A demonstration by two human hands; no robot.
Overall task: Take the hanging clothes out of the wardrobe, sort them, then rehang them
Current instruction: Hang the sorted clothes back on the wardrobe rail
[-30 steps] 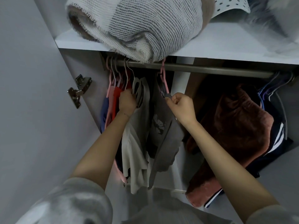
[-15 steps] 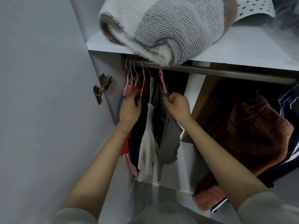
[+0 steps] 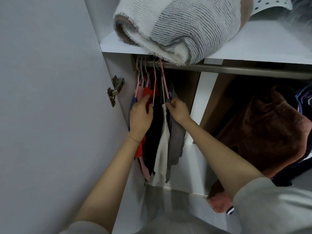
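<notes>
Several garments hang on thin hangers from the metal rail (image 3: 236, 70) at the wardrobe's left end. My left hand (image 3: 141, 115) rests with straight fingers against the red garment (image 3: 146, 93) and pushes the left clothes toward the side wall. My right hand (image 3: 179, 109) pinches the shoulder of the pink hanger (image 3: 164, 81) that carries the grey garment (image 3: 176, 141). A white garment (image 3: 163, 149) hangs between the two hands, next to a dark one (image 3: 152, 141).
The open white door (image 3: 50, 98) with a metal hinge (image 3: 114, 90) stands on the left. A rolled knit blanket (image 3: 177, 26) overhangs the shelf above the rail. A brown plush garment (image 3: 270, 132) and dark striped clothes (image 3: 303, 97) hang on the right.
The grey and white garments have slid left along the rail and now hang bunched against the others. Both hands moved left with them, and the view shifted so the wardrobe sits further right.
</notes>
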